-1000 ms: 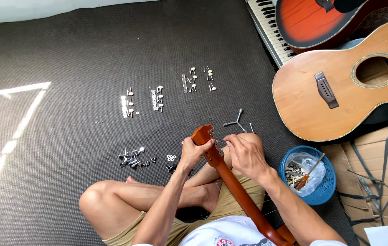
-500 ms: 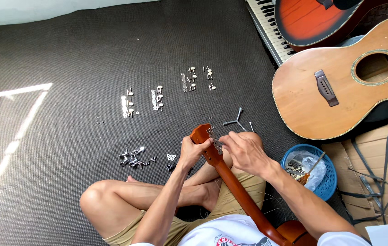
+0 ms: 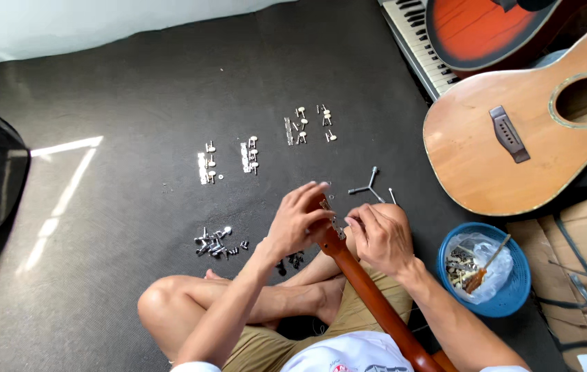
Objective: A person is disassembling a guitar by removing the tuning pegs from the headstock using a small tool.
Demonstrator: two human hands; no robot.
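I sit cross-legged on a dark floor mat (image 3: 135,89) with a reddish-brown guitar neck (image 3: 369,293) rising from my lap. My left hand (image 3: 298,222) wraps over the headstock end, its fingers curled on top of it. My right hand (image 3: 381,236) sits on the headstock's right side, fingertips pinched at a small metal tuner strip on its edge (image 3: 335,226). Rows of silver tuning machines lie on the mat ahead: one pair (image 3: 228,160) to the left, another (image 3: 309,126) further back. A pile of small metal parts (image 3: 217,242) lies left of my knee.
An acoustic guitar body (image 3: 514,131) lies at the right, beside a sunburst guitar (image 3: 493,31) and a keyboard (image 3: 414,38). A blue bowl (image 3: 514,293) holds a plastic bag, hardware and a screwdriver. A three-armed metal wrench (image 3: 369,186) lies just beyond my hands. Cardboard (image 3: 586,275) at far right.
My left hand has slid up from the side of the headstock to cover its top. My right hand has drawn back slightly along the neck's right edge.
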